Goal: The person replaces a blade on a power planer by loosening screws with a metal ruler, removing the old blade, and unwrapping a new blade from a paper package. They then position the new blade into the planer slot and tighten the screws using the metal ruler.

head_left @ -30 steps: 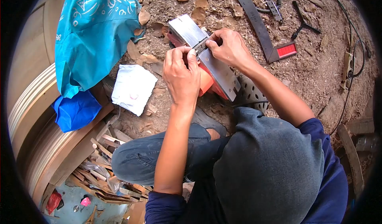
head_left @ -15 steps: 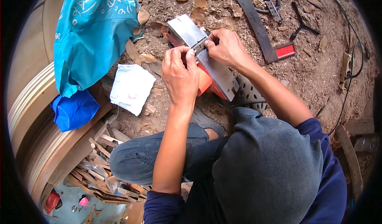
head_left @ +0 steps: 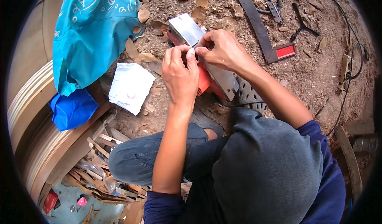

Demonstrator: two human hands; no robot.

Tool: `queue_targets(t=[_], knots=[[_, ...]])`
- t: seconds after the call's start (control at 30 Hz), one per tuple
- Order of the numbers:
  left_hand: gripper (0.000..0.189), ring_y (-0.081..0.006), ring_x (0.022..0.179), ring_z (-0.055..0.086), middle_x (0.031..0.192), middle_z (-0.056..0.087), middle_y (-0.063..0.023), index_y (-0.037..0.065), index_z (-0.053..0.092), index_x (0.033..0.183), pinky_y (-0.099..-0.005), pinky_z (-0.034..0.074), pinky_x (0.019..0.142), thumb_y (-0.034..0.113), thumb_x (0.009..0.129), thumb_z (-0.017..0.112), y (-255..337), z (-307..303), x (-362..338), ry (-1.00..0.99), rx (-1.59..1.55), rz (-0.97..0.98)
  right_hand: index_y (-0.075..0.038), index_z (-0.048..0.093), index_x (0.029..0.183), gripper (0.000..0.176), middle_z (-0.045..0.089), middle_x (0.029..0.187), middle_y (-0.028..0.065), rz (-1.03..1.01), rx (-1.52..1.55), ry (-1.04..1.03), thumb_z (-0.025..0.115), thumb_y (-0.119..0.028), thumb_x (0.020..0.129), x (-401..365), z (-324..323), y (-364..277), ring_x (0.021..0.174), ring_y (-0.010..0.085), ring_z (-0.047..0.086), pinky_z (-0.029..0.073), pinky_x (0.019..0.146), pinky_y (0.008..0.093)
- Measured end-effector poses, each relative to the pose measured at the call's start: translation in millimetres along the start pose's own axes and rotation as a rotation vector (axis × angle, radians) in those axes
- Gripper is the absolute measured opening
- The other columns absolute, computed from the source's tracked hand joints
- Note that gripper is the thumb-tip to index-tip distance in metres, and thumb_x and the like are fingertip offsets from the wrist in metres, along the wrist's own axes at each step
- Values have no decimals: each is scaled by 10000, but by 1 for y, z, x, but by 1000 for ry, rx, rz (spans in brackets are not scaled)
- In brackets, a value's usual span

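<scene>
An electric planer lies upside down on the shavings, its metal sole plates facing up and its red-orange body showing at the side. My left hand is closed, thumb and fingertips pinched at the cutter gap between the two plates. From the other side, my right hand is closed too, its fingertips meeting the left ones at that same gap. The fingers hide the cutter and whatever small part they pinch.
Wood shavings and dry leaves cover the ground. A try square, a black three-armed tool and cables lie to the right. A white cloth, teal fabric and blue bag are left. A clog sits beside the planer.
My right hand has shifted slightly left along the cutter gap, so its fingertips now sit against my left ones and cover more of it. The planer has stayed put.
</scene>
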State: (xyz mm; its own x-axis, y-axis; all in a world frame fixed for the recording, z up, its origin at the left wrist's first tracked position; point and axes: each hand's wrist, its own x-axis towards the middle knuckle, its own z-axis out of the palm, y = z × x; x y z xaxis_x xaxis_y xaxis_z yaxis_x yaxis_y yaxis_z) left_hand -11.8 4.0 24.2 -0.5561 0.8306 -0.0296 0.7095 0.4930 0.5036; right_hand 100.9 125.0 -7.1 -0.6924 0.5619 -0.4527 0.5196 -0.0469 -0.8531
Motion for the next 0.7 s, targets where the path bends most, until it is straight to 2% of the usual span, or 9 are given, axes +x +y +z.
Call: queue_targets(t=[0.1,0.17,0.27,0.4,0.7], knots=[[160,-229,732,723,959,671,-138,-19,666,1009,-361,582,694,138,997,691,0,0,0,16,21,33,-8,792,914,249,751,818,206,56,-31,12,750,-241,839,-2,3,-5,780,346,745,574,783,448],[157,-233,733,721,957,670,-137,-18,667,1005,-363,582,700,138,997,690,0,0,1,24,42,53,-10,793,912,252,746,811,214,26,-32,35,749,-246,835,-5,1,-7,781,358,744,575,787,452],[156,-256,744,708,952,673,-137,-5,674,1000,-383,573,713,150,992,694,2,1,-1,7,-20,-17,-13,795,905,257,739,802,225,-16,-9,47,744,-252,828,-7,-2,-4,785,377,740,578,795,456],[149,-269,726,693,939,673,-134,6,679,998,-401,555,707,153,986,697,3,-1,1,39,47,55,-11,792,889,253,731,791,237,5,-46,12,733,-249,825,-2,0,-4,787,391,737,581,800,455],[175,-299,815,710,958,675,-140,9,680,1008,-407,568,749,183,993,696,3,-1,-1,-8,18,-37,-2,781,850,240,708,749,257,-56,-52,51,729,-233,811,-4,-1,-6,764,419,729,576,759,493]])
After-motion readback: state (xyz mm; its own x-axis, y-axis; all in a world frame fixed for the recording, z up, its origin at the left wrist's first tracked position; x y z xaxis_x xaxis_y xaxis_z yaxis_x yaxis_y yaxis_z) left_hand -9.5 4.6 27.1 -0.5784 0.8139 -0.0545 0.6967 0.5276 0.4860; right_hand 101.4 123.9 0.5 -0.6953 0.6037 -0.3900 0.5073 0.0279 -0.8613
